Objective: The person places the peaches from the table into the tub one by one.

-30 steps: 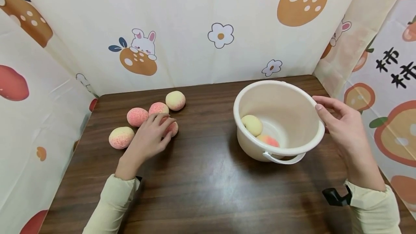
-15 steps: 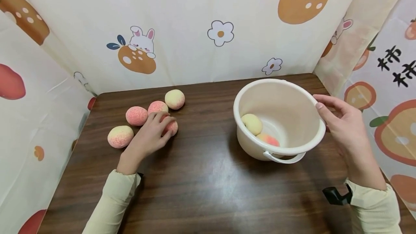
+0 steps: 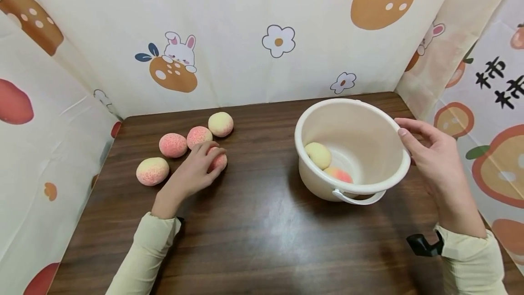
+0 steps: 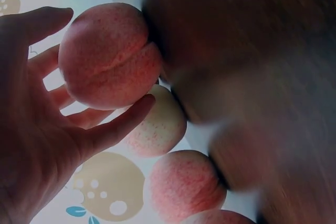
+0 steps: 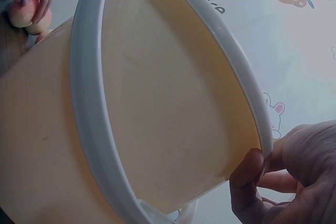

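Note:
My left hand (image 3: 192, 171) curls its fingers over a pink peach (image 3: 219, 160) on the table, partly hidden beneath them. In the left wrist view the peach (image 4: 110, 56) sits among the fingers and thumb of that hand (image 4: 58, 124). Close by lie a pink peach (image 3: 173, 145), another pink one (image 3: 199, 136), a pale yellow one (image 3: 221, 124) and a yellow-pink one (image 3: 153, 171). On the right, my right hand (image 3: 434, 160) pinches the rim of a cream bucket (image 3: 352, 190). Inside the bucket are a yellow peach (image 3: 318, 156) and an orange-pink one (image 3: 340, 175).
The dark wooden table (image 3: 254, 236) carries everything. Behind it hangs a printed curtain (image 3: 237, 35), and similar cloth flanks both sides. The bucket's white handle (image 3: 360, 200) hangs toward the front. A black strap mount (image 3: 423, 245) is on the right wrist.
My left hand and the peach under it have shifted slightly right, away from the neighbouring peaches. The right hand and the bucket have stayed in place.

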`<state>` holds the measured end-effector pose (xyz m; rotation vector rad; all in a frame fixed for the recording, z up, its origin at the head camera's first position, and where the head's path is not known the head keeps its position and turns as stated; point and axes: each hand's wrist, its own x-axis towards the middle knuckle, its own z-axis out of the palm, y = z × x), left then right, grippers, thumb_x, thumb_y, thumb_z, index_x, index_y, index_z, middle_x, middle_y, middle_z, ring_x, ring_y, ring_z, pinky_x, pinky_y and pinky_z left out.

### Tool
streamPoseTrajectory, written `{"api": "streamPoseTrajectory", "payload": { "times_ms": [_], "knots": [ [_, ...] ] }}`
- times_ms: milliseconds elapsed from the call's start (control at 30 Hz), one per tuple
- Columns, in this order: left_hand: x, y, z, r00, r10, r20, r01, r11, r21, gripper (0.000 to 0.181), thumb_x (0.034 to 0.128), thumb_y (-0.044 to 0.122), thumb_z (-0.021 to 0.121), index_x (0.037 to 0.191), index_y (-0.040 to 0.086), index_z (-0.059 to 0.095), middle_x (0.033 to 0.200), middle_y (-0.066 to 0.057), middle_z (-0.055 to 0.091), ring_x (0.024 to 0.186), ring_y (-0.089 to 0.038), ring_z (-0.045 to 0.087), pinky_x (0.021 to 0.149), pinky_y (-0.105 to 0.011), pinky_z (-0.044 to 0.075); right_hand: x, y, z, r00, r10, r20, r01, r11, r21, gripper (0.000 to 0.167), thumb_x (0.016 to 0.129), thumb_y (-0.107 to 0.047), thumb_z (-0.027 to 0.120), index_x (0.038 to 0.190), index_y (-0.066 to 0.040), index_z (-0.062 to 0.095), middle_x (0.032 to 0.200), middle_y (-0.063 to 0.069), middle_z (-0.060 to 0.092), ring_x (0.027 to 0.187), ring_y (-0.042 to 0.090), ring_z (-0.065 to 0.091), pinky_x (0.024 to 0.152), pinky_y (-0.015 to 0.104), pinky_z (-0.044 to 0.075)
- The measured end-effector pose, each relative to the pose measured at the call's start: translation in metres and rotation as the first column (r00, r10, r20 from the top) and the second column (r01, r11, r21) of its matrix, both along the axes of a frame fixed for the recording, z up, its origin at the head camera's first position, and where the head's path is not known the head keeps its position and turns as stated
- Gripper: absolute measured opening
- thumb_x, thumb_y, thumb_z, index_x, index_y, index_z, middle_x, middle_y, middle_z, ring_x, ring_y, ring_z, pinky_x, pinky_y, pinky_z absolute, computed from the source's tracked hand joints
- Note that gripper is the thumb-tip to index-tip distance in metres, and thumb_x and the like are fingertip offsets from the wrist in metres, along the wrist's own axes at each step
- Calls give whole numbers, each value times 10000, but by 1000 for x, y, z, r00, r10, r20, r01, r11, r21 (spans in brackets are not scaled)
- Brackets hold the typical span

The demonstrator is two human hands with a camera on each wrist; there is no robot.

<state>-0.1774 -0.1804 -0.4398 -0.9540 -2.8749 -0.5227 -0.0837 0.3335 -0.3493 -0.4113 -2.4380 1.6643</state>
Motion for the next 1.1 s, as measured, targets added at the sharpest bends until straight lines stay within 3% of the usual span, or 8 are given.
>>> {"api": "streamPoseTrajectory", "payload": {
  "times_ms": [233, 567, 800, 1100],
  "knots": [
    [-4, 0, -7, 1000, -7, 6, 7, 1000, -3, 345, 995, 237, 674, 1296, 67, 667, 1337, -166, 575, 1293, -406, 494, 1118, -565, 433, 0, -1, -1, 1000, 3, -15, -3, 1000, -21, 477, 1007, -294, 676, 1440, -108, 607, 1048, -218, 683, 807, -42, 705, 635, 174, 595],
    [-7, 7, -4, 998, -49, -26, 48, 998, -46, 341, 983, 225, 684, 1294, 85, 688, 1376, -176, 586, 1297, -392, 517, 1097, -547, 463, -2, -1, -2, 1000, 2, -23, -3, 999, -40, 475, 1002, -288, 685, 1433, -104, 613, 1047, -207, 688, 809, -39, 710, 639, 171, 595],
    [-6, 21, 15, 990, -101, -102, 98, 995, -35, 322, 972, 224, 693, 1271, 106, 702, 1334, -157, 605, 1254, -375, 537, 1067, -526, 484, -4, -1, 0, 1000, -3, -9, 3, 1000, -1, 481, 1001, -323, 682, 1433, -122, 617, 991, -249, 708, 778, -40, 719, 618, 195, 599],
    [-2, 46, 45, 963, -193, -189, 194, 981, -11, 293, 950, 183, 676, 1238, 131, 695, 1300, -145, 612, 1242, -390, 551, 1027, -522, 503, -4, -1, -1, 1000, 6, 1, -6, 999, 50, 482, 1015, -355, 654, 1440, -132, 607, 988, -253, 686, 775, -43, 714, 615, 209, 604]
  ]
}}
